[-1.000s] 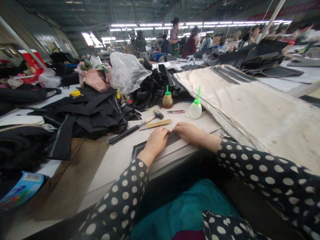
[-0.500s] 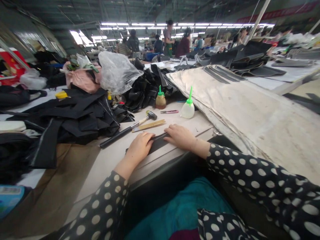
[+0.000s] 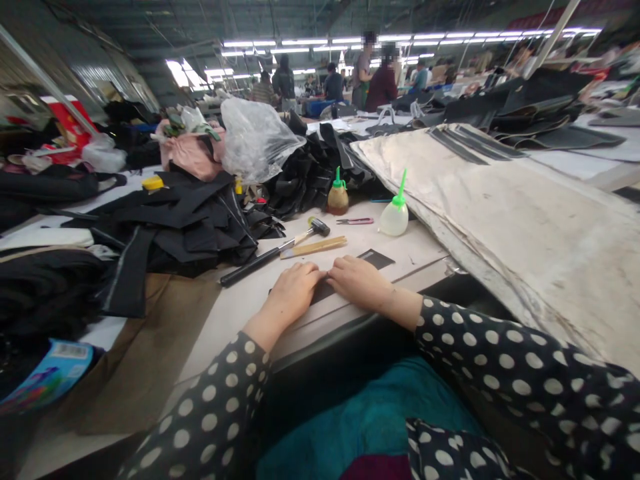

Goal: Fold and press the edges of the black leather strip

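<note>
- Our left hand [image 3: 295, 290] and right hand [image 3: 357, 283] sit on the near side of the hammer [image 3: 260, 261], fingers bent, fingertips nearly meeting.
- Both touch the dark strip [image 3: 380, 259]; we cannot tell whether they pinch or only press, as the fingertips hide the contact.
- We judge 2 hands together keep it flat and steady on the worktop [image 3: 215, 333].
- Strip passes beneath both hands, 1 end showing past the right, on the hammer's near side.
- Tan stick [image 3: 314, 248] lies just nearside of the hammer; clear bottle [image 3: 394, 219] stands right of it, probably for easy reach.
</note>
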Motion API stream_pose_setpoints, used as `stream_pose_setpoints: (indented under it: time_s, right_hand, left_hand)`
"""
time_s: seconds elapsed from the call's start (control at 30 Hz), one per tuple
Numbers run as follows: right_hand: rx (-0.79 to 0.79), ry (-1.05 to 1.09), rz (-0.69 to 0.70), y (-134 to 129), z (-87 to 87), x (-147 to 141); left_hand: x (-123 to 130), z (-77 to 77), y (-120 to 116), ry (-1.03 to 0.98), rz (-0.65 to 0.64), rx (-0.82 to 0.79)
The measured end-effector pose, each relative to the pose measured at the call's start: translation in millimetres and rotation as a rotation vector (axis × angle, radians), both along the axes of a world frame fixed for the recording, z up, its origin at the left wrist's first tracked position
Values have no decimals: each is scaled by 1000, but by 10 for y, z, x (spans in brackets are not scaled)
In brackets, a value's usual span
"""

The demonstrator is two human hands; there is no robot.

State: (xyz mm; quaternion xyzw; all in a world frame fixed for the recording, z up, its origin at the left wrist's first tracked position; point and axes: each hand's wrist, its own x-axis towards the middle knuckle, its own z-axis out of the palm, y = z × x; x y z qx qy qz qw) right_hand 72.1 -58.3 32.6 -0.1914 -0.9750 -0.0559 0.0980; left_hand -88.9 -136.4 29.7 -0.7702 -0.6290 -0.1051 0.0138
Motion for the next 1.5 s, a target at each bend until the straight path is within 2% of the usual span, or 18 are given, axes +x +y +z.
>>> stream_pose_setpoints:
  time_s: [0.2,0.3,0.47,0.57,0.73,0.9,1.1,1.3,1.37,1.5]
  right_hand:
    - [-92,82,-44,26,-12,-18]
    - [-227,151,24,48,-71,-81]
    - [-381,184,163,29,-96,-216]
    - [-340,147,209,-20,-59,-239]
    - [-150,46,203,-116,-10,-253]
    - [-243,57,160,-63,22,-267]
    - [-236,-13,82,18,125,-290]
    - [-278,-201,50,-64,335,-244]
    - [-356,-259,50,-65,406,-196]
    - [-559,-336,22,37,491,-94]
  left_hand:
    - [-303,-13,-162,-286,38,-7]
    - [-424,-20,-266,-345,75,-6]
    - [-438,-21,-301,-354,23,19]
    - [-425,-19,-302,-333,-19,30]
    - [-419,-8,-362,-166,-12,-8]
    - [-424,-6,-437,-253,72,-31]
    - [-490,-3,-546,-341,306,-4]
    - [-498,17,-492,-477,414,-87]
    - [-470,18,-423,-562,417,-123]
    - [-390,22,-263,-705,312,-175]
